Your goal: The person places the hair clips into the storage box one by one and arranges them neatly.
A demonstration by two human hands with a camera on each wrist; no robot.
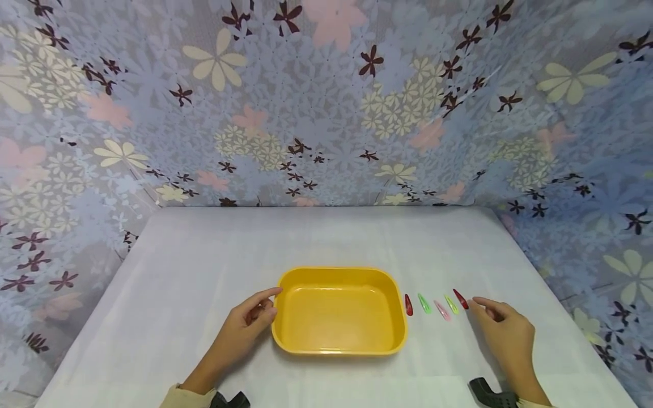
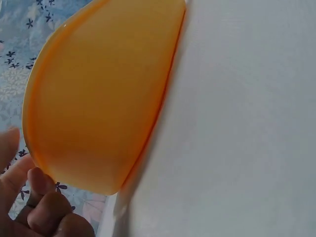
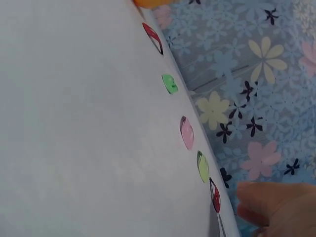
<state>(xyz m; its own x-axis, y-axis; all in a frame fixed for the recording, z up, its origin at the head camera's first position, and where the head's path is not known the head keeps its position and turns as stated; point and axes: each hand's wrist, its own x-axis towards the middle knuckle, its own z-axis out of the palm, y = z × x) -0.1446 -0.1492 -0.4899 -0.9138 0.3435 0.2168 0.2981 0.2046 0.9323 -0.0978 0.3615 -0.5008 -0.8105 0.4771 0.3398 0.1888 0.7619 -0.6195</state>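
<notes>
Risks skewing the rightmost clip by fumbling with a narrowed right hand (hold unclear), while resting a loose left hand against the tray.

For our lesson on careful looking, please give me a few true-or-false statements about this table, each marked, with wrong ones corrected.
1. Five hair clips lie to the right of the yellow tray. True.
2. The green clip lies between a red clip and the pink clip. True.
3. The left hand is beside the pink clip. False: it is at the tray's left end.
4. The right hand is nearest the green clip. False: it is nearest the rightmost red clip.
</notes>
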